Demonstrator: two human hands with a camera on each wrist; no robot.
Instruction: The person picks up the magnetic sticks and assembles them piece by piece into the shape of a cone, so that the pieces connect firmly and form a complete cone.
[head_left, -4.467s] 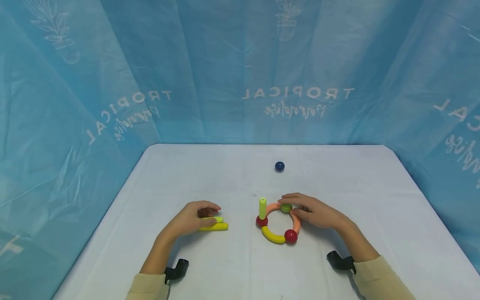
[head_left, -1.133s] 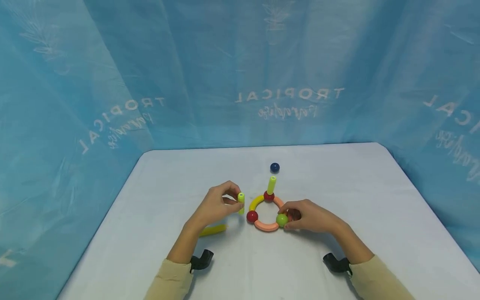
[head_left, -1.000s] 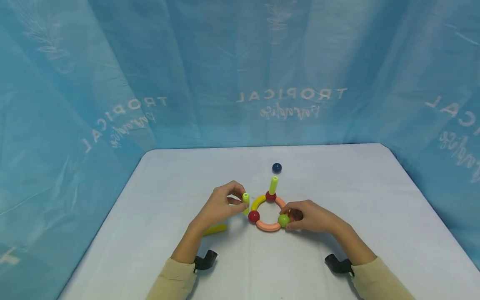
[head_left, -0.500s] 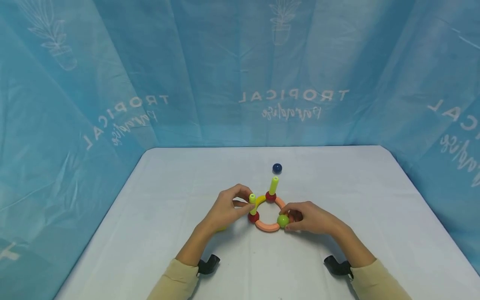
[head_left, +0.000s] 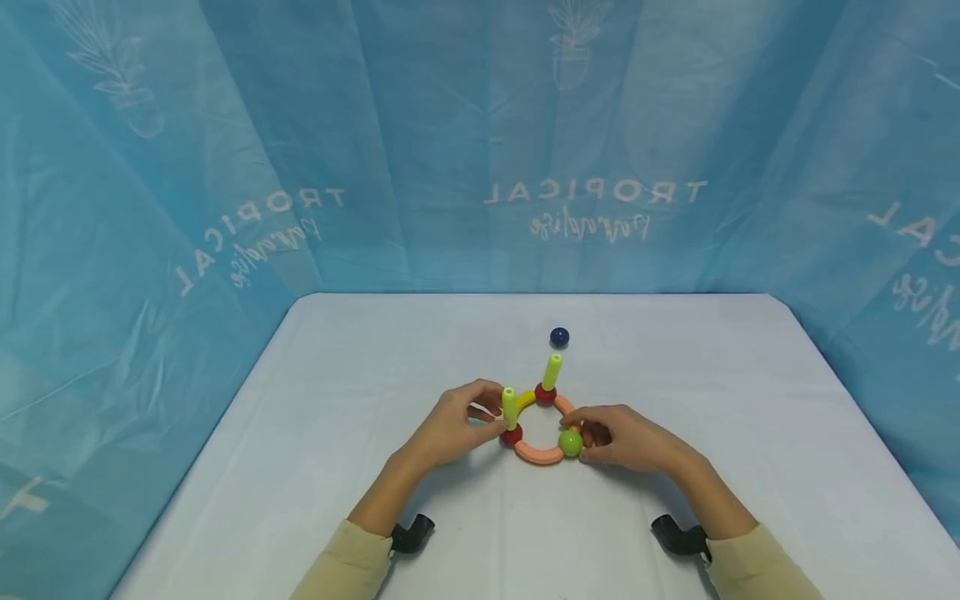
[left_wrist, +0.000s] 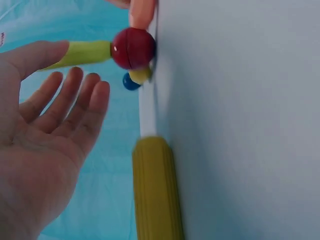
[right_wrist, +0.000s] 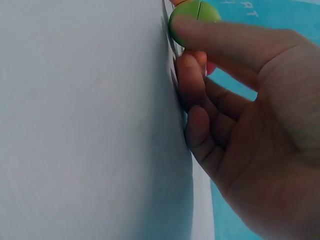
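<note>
A ring of curved yellow and orange rods joined by balls lies on the white table. My left hand (head_left: 457,425) holds a lime stick (head_left: 510,407) upright on the near-left red ball (head_left: 512,435), thumb against the stick in the left wrist view. A second lime stick (head_left: 552,372) stands, leaning slightly, on the far red ball (head_left: 545,394). My right hand (head_left: 630,437) pinches the green ball (head_left: 571,442) at the ring's near right. Its fingers partly cover the right-hand orange curved rod (head_left: 564,405). The front orange curved rod (head_left: 538,454) links the green and near-left red balls.
A dark blue ball (head_left: 559,337) sits alone behind the ring. A yellow rod (left_wrist: 156,190) lies on the table by my left hand, hidden in the head view. Blue printed curtains (head_left: 450,125) hang around the white table (head_left: 375,333).
My left hand has carried the lime stick rightward from beside the ring onto the near-left red ball. Earlier still, the ring was turned. Over the last second my right hand stays on the green ball.
</note>
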